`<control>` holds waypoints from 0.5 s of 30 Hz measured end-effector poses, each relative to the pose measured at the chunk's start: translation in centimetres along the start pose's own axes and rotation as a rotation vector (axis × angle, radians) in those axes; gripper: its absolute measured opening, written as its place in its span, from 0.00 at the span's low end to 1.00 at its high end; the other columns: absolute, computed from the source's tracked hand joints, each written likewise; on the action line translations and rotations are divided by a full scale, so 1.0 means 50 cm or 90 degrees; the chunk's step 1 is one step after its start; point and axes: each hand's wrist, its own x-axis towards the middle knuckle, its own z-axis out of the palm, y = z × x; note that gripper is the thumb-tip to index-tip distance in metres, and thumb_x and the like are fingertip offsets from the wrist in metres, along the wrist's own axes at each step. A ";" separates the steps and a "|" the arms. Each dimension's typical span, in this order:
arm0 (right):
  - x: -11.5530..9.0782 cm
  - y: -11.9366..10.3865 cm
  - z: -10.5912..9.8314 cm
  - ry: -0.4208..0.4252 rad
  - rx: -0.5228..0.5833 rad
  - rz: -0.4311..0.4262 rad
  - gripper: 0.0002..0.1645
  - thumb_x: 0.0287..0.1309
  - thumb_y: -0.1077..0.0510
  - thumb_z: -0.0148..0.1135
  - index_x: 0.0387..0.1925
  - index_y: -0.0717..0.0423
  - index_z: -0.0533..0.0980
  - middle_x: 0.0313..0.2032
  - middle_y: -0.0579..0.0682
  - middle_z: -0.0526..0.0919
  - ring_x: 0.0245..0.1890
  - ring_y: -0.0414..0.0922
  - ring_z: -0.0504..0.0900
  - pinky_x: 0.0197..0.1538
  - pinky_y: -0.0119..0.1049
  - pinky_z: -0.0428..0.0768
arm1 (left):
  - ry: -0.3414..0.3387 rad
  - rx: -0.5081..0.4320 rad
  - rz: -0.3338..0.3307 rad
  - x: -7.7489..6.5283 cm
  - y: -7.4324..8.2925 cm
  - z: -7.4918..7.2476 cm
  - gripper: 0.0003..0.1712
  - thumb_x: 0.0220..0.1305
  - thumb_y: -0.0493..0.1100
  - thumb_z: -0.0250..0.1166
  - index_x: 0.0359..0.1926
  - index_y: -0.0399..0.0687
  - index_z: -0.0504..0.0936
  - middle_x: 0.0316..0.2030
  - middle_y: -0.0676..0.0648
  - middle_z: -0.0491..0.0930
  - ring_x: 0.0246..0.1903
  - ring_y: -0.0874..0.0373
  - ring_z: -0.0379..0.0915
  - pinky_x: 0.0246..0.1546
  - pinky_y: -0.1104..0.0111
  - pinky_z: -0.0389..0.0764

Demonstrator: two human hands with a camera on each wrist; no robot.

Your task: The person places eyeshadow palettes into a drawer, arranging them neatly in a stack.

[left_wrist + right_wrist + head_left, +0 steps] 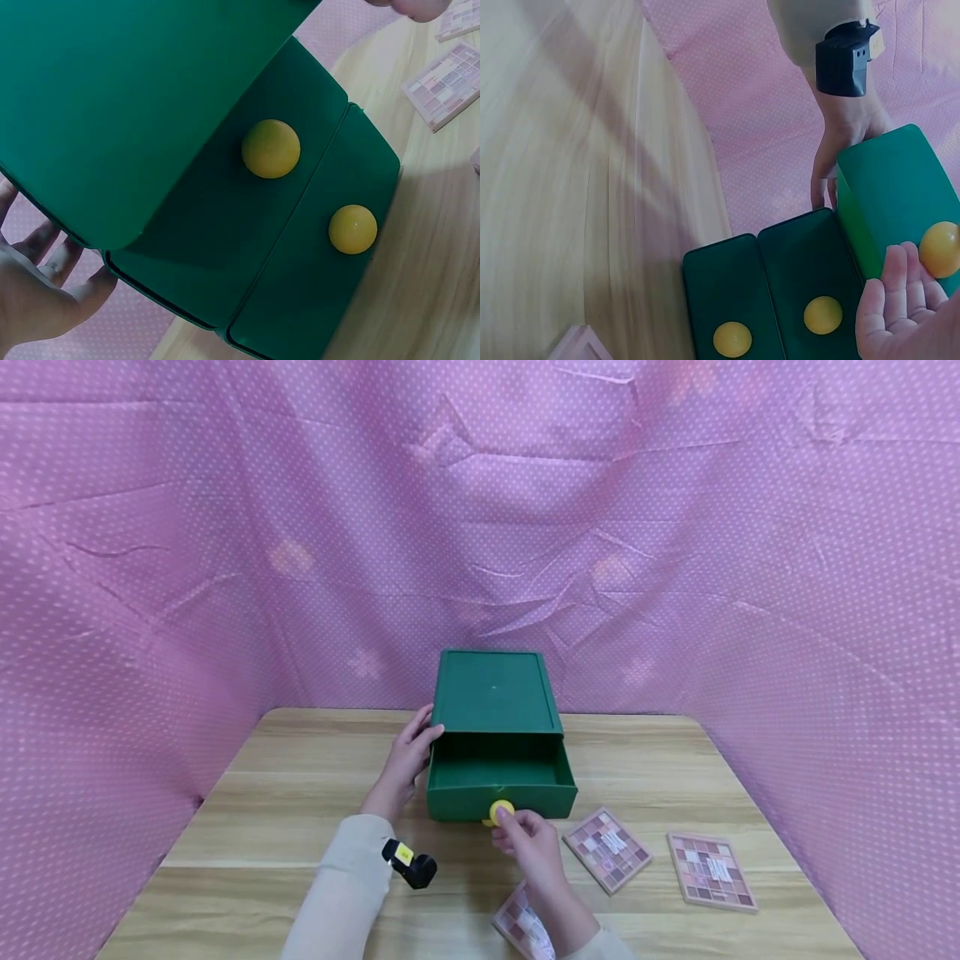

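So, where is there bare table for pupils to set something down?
Bare table lies left of the left hand, out to the edge, and right of the green cabinet, behind two palettes. The open drawer looks bare inside, where visible. It's crowded in front of the drawer, around the right hand and a third palette.

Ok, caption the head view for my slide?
Left hand against the side of a boxy green plastic cabinet, right hand pinching the round yellow knob of its open top drawer.

Smooth plastic drawer [467,804], wood-grained tabletop [300,814]
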 end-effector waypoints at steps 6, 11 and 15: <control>-0.010 0.004 -0.001 -0.001 0.005 0.008 0.26 0.62 0.44 0.55 0.42 0.67 0.72 0.34 0.53 0.82 0.31 0.38 0.80 0.44 0.35 0.82 | -0.004 -0.005 0.005 -0.001 0.000 -0.001 0.31 0.66 0.49 0.55 0.68 0.61 0.60 0.68 0.48 0.59 0.69 0.47 0.51 0.67 0.43 0.53; -0.021 0.006 -0.002 -0.002 0.020 0.001 0.25 0.61 0.45 0.56 0.40 0.67 0.72 0.32 0.52 0.82 0.30 0.39 0.80 0.42 0.33 0.81 | -0.008 -0.007 0.006 0.002 -0.002 -0.002 0.31 0.65 0.49 0.55 0.68 0.62 0.59 0.68 0.48 0.59 0.69 0.47 0.50 0.66 0.43 0.53; -0.028 0.009 -0.004 -0.009 0.035 0.005 0.25 0.61 0.45 0.56 0.40 0.67 0.72 0.30 0.50 0.81 0.30 0.39 0.80 0.42 0.33 0.81 | -0.007 -0.005 0.004 0.003 -0.003 -0.002 0.31 0.65 0.50 0.55 0.68 0.62 0.59 0.69 0.48 0.58 0.69 0.47 0.50 0.66 0.43 0.53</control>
